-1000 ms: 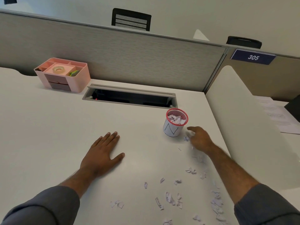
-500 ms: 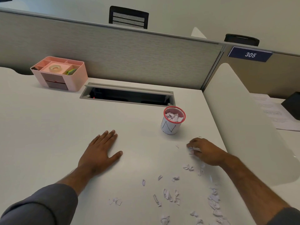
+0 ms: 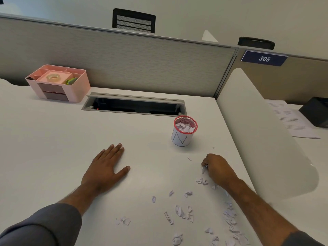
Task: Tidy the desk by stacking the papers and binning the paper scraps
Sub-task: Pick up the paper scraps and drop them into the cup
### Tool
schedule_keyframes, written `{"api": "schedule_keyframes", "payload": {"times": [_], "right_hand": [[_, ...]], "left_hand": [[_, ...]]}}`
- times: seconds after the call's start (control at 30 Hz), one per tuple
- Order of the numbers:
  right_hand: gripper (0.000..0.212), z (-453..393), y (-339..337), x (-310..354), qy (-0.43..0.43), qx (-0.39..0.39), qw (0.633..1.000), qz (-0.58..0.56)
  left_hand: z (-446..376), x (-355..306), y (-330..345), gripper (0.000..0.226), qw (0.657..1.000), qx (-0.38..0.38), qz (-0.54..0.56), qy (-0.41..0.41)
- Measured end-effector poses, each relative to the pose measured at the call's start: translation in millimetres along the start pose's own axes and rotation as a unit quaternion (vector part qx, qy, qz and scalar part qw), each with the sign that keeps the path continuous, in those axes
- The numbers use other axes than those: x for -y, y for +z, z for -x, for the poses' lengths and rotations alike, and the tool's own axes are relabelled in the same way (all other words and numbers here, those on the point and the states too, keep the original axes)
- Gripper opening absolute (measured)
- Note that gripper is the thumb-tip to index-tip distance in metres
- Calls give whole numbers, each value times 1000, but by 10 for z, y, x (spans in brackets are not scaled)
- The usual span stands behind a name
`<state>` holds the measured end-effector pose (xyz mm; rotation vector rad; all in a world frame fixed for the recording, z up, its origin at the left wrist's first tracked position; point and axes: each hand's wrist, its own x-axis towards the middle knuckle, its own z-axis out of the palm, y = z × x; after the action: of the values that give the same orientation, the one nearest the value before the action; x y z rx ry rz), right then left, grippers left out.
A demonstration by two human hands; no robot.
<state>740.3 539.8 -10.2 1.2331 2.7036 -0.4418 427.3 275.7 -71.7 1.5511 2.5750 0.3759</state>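
A small red mesh bin (image 3: 184, 130) wrapped in white paper stands on the white desk (image 3: 53, 139), with paper scraps inside. Several white paper scraps (image 3: 182, 210) lie scattered on the desk in front of it, toward the right edge. My right hand (image 3: 217, 168) sits just in front of the bin, fingers curled, pinching a scrap against the desk. My left hand (image 3: 106, 167) rests flat on the desk, fingers straight, left of the scraps. Printed papers (image 3: 291, 119) lie on the neighbouring desk beyond the divider.
A pink desk organiser (image 3: 58, 82) with a tape roll stands at the back left. An open cable tray (image 3: 134, 105) is cut into the desk behind the bin. A white curved divider (image 3: 262, 132) borders the right side. A black box (image 3: 316, 110) sits on the papers.
My right hand has drawn back from beside the bin toward me and closed its fingers on a scrap. My left hand has stayed flat in place.
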Motion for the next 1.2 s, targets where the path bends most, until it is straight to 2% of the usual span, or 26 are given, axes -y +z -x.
{"api": "schedule_keyframes", "payload": {"times": [0.13, 0.23, 0.37, 0.53, 0.6, 0.67, 0.73, 0.8, 0.9, 1.0, 1.07, 1.2], "right_hand": [[22, -37, -17, 18, 33, -25, 999, -26], [24, -27, -114, -13, 51, -81, 988, -122], [28, -35, -384, 26, 79, -131, 940, -305], [19, -221, -856, 294, 28, -198, 895, -400], [20, -343, -982, 430, 1, -207, 896, -393], [32, -478, -1038, 563, -23, -204, 903, -377], [41, -622, -1027, 682, -31, -210, 928, -307], [41, -750, -980, 774, -25, -211, 952, -222], [38, -883, -889, 891, 2, -172, 975, -144], [52, -925, -809, 979, 5, -110, 992, -69], [53, -939, -816, 997, -4, -102, 992, -69], [41, -987, -924, 977, 32, -127, 988, -80]], "left_hand": [[5, -8, -6, 83, 1000, -1, 2, -2], [1, -18, -13, 83, 1000, -2, 0, -2], [5, -19, -17, 83, 1000, -4, 8, -3], [13, -19, -18, 82, 1000, -5, 7, -4], [13, -20, -14, 82, 1000, -6, 4, -5], [12, -22, -10, 81, 1000, -9, 6, -6], [9, -22, -6, 81, 1000, -9, 9, -6], [6, -20, -2, 80, 1000, -10, 8, -6], [4, -16, 3, 80, 1000, -12, 11, -6], [5, -14, -1, 80, 1000, -15, 14, -4], [4, -16, -5, 79, 1000, -17, 14, -2], [7, -31, -17, 79, 1000, -19, 20, -2]]}}
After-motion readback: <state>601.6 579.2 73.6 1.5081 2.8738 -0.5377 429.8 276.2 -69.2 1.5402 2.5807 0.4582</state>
